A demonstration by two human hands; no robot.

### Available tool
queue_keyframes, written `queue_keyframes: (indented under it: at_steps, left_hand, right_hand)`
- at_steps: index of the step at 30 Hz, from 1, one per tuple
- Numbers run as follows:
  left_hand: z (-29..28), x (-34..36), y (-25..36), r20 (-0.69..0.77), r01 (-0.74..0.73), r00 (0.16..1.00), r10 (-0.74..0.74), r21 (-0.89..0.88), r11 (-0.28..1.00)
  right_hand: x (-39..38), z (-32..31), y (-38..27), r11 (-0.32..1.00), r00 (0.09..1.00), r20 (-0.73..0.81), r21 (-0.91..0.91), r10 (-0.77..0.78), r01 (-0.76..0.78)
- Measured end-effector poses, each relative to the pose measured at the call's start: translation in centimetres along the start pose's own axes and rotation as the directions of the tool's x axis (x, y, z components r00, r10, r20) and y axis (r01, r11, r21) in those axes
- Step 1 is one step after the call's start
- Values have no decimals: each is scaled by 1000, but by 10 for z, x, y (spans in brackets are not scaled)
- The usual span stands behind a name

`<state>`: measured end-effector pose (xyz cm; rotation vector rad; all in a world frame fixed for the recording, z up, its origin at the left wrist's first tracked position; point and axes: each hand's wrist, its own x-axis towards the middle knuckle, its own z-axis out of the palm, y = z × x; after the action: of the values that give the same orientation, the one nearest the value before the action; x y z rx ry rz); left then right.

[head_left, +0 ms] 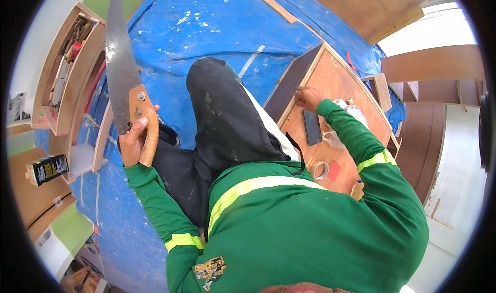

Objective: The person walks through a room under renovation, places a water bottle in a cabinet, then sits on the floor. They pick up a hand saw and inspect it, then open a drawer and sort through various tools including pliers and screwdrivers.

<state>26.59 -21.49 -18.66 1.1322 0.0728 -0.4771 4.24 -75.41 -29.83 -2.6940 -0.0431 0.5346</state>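
Note:
My left hand point(133, 142) is closed around the wooden handle of a handsaw point(122, 60), whose long grey blade stands up and away from me, teeth toward the left. On the right, my right hand point(310, 98) rests at the edge of a wooden box point(330, 76) with a dark side panel point(293, 81). Its fingers are curled in, and whatever they may hold is hidden. Just beside that hand a dark phone point(312, 128) lies on the box top. A crumpled clear plastic bag point(335, 139) and a roll of tape point(321, 170) lie nearer to me.
A blue tarpaulin point(170, 29) covers the floor, with a wood strip point(277, 7) on it at the far side. At the left stand a wooden tray of tools point(56, 94) and a black-and-yellow carton point(50, 169). Wooden panels and shelf frames point(431, 66) stand at the right.

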Motion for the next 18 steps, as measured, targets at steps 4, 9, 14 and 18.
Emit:
queue_keyframes:
  at_steps: [4, 9, 14, 18]
  left_hand:
    - [-3, -2, 0, -17, 30, 999, -30, -4, 1000]
    - [16, -8, 9, -1, -61, 998, 61, 37, 997]
    - [16, -7, 10, -4, -45, 999, 45, 18, 999]
    - [4, -8, 11, 60, 18, 998, -22, 74, 997]
  right_hand:
    - [2, 6, 8, 999, 999, 20, 41, 36, -36]
    - [0, 2, 2, 986, 995, -14, 136, 100, -97]
    - [1, -2, 1, 968, 989, 33, 201, 147, -151]
    - [3, -2, -6, 932, 972, 25, 281, 233, -231]
